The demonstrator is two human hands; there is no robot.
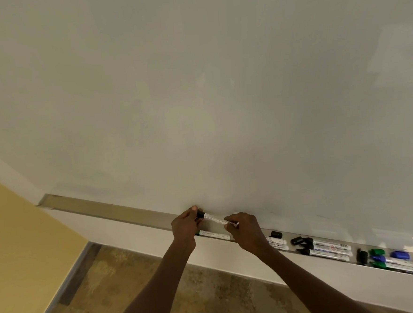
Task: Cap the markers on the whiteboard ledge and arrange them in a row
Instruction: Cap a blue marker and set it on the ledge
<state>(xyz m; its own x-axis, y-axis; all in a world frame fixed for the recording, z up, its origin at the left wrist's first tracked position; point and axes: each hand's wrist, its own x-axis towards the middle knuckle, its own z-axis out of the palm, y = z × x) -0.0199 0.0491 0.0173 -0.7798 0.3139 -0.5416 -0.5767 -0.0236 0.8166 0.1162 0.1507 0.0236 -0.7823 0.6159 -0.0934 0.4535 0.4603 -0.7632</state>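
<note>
- Both hands held one black-capped marker (212,219) just above the ledge (101,207): the left hand (184,227) pinched its cap end, the right hand (244,229) gripped its barrel.
- Its label print was too small to read.
- Directly below the grip, a green marker (213,234) lay on the ledge.
- Right of the grip, the ledge held loose black caps (277,234), black markers (329,248), then green and blue ones (398,264).

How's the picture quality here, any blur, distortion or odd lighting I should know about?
Head view: wide-angle bend curves the ledge and tilts the whiteboard; lighting is dim and warm, with a soft shadow on the board above the hands; the left hand and right hand, gripping the black-capped marker, look slightly soft; print on the far-right markers is unreadable.
</note>
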